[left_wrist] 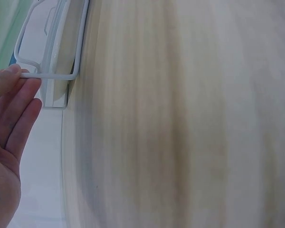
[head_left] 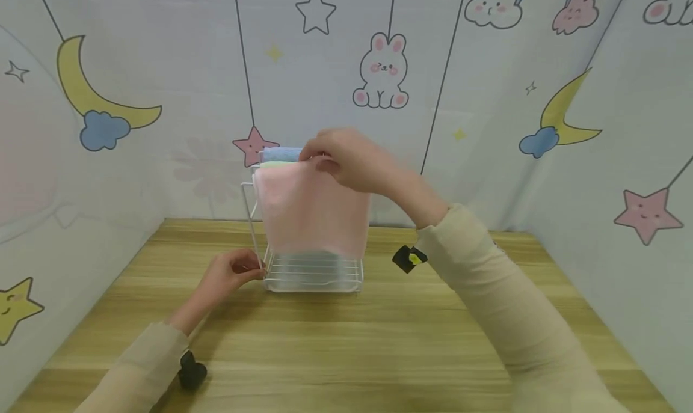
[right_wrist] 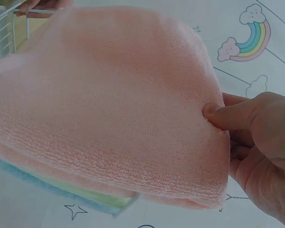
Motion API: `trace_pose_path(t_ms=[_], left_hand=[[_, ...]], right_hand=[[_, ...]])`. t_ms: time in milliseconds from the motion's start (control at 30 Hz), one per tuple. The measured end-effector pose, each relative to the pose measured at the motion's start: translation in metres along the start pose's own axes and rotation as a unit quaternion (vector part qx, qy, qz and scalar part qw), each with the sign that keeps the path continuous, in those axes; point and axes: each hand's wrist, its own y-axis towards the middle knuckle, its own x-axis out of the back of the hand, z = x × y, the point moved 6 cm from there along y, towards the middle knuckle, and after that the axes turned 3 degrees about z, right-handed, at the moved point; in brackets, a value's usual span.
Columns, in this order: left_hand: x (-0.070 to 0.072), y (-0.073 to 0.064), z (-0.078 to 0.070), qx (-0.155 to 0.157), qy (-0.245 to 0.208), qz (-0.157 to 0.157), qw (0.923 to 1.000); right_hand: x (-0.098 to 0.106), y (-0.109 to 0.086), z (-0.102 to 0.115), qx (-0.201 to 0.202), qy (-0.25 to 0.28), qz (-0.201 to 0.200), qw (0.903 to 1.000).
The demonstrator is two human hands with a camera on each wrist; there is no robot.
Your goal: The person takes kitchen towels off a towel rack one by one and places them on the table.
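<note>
A white wire rack point(head_left: 314, 290) stands on the wooden table. My left hand point(head_left: 230, 273) pinches a wire at its lower left side; in the left wrist view the thumb and fingers of that hand point(left_wrist: 12, 123) close on the white wire point(left_wrist: 52, 76). A pink towel point(head_left: 314, 211) hangs at the front of the rack's upper part, and my right hand point(head_left: 357, 160) pinches its top edge. Up close in the right wrist view, the right thumb presses into the fluffy pink towel point(right_wrist: 109, 90). Behind it show a blue towel point(head_left: 281, 154) and a green towel point(head_left: 277, 164), mostly hidden.
Wood-grain tabletop point(head_left: 335, 353) spreads around the rack. A pale wall cloth point(head_left: 325, 88) printed with moons, stars and rabbits stands behind and at both sides. Black wrist pieces point(head_left: 192, 371) show by each sleeve.
</note>
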Motion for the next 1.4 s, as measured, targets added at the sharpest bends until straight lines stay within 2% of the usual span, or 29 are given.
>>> trace_pose_path(t_ms=[300,467,600,933,1167,1333,1400], left_hand=[[0.001,0.001,-0.001,-0.012,-0.002,-0.009,0.9999],[0.002,0.001,0.000,-0.018,0.003,-0.017,0.9997],[0.002,0.001,0.001,-0.018,0.007,-0.019,0.9996],[-0.001,-0.001,0.001,0.010,0.031,-0.011,0.9994],[-0.002,-0.002,0.004,0.029,0.024,-0.001,0.9993],[-0.001,-0.002,0.002,0.014,0.021,-0.001,0.9997],[0.000,-0.003,-0.010,0.008,0.021,0.000,0.9998]], right_hand=[[0.059,-0.002,0.005,0.016,-0.003,-0.064,0.9978],[0.094,-0.007,0.008,0.020,-0.024,-0.117,0.9926],[0.113,-0.013,0.008,0.015,-0.035,-0.148,0.9883],[0.145,-0.031,0.001,-0.020,-0.063,-0.198,0.9779],[0.157,-0.052,-0.012,-0.044,-0.094,-0.217,0.9707],[0.161,-0.069,-0.030,-0.061,-0.111,-0.217,0.9679],[0.162,-0.077,-0.039,-0.078,-0.114,-0.214,0.9670]])
